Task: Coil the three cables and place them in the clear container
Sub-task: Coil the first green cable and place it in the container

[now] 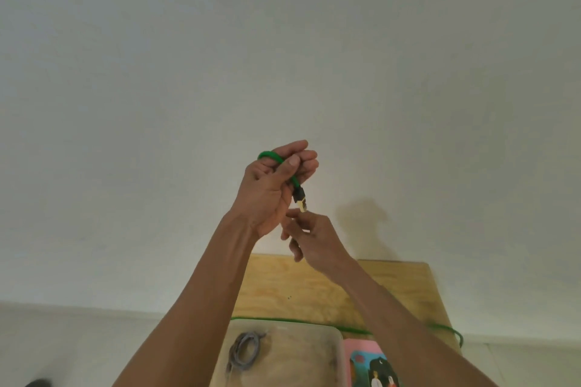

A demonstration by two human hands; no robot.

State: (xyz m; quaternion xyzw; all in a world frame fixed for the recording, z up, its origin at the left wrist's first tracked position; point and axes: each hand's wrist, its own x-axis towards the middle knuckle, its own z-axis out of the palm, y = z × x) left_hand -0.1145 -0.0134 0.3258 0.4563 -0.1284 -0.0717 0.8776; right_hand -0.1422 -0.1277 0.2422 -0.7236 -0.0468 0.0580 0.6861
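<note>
left hand (270, 185) grips green cable (269, 155) raised high; right hand (309, 237) loose, fingertips touching its plug (301, 200); grey coil (245, 347) in clear container (338, 355).

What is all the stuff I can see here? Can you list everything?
Green cable: one, green with a black and gold plug, held up before the wall, trailing over the table.
Grey cable: one, grey, coiled inside the container.
Clear container: one, clear, on the table.
Booklet: one, pink with pictures, right of the container.
Table: one, light wood, against the wall.
Left hand: grips the green cable.
Right hand: fingers near the plug.
</note>
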